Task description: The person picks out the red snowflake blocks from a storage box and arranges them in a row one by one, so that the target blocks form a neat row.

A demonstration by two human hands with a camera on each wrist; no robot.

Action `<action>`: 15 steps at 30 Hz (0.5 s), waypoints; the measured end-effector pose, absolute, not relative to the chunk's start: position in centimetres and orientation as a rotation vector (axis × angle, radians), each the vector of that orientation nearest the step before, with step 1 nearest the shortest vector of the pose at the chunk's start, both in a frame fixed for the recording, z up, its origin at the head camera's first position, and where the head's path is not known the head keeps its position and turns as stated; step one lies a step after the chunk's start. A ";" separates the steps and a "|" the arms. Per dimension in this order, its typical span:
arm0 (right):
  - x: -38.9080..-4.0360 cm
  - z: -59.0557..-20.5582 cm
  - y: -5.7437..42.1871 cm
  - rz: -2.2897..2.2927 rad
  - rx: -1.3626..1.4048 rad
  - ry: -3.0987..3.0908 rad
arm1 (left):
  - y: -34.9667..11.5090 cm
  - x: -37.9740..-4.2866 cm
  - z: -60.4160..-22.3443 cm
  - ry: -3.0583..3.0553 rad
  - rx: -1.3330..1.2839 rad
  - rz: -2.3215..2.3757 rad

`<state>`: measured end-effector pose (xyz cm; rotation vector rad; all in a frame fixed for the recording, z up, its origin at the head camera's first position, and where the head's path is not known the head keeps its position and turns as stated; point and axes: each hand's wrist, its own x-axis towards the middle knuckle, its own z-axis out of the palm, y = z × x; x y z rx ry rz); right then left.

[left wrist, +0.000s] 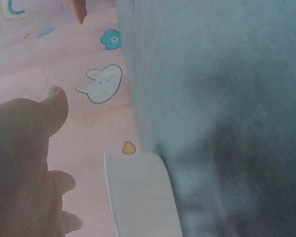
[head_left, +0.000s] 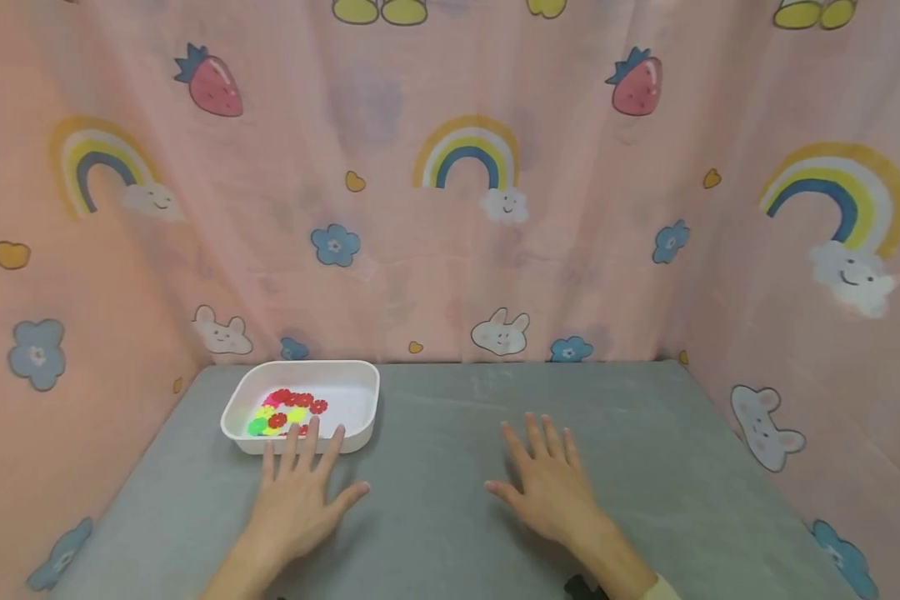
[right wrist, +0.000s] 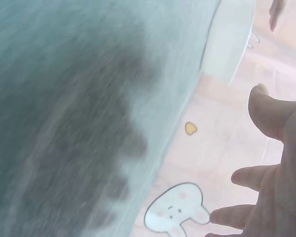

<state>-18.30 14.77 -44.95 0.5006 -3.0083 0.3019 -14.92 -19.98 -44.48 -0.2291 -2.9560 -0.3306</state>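
Observation:
My left hand (head_left: 297, 500) is spread over the grey table, just in front of a white plastic tray (head_left: 360, 392); its fingertips overlap the tray's near rim in the head view. Inside the tray lie several small flower-shaped pieces, red (head_left: 318, 407), yellow (head_left: 296, 414) and green (head_left: 257, 427), gathered toward the left. Some of them are partly hidden behind the fingers. My right hand (head_left: 551, 492) hovers palm down over the right half of the table, fingers spread, holding nothing. In the left wrist view, the tray's outer wall (left wrist: 140, 197) shows beyond the left hand (left wrist: 19, 168).
The grey tabletop (head_left: 450, 475) meets a pink curtain (head_left: 450, 275) printed with rainbows, rabbits and flowers at the back and both sides. A small black object (head_left: 585, 587) shows beneath the right wrist. Shadows of the hands fall on the table.

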 end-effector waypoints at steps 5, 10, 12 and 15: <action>-18.6 -44.9 13.5 0.321 0.520 -3.012 | -20.8 -15.0 -44.3 -2.948 -0.209 -0.317; -19.1 -44.4 12.3 0.309 0.549 -3.009 | -21.6 -15.1 -44.0 -2.934 -0.190 -0.291; -19.2 -44.3 11.8 0.296 0.555 -3.010 | -22.0 -15.1 -44.0 -2.921 -0.181 -0.283; -19.3 -44.0 11.1 0.280 0.570 -3.007 | -22.6 -15.1 -44.0 -2.914 -0.167 -0.278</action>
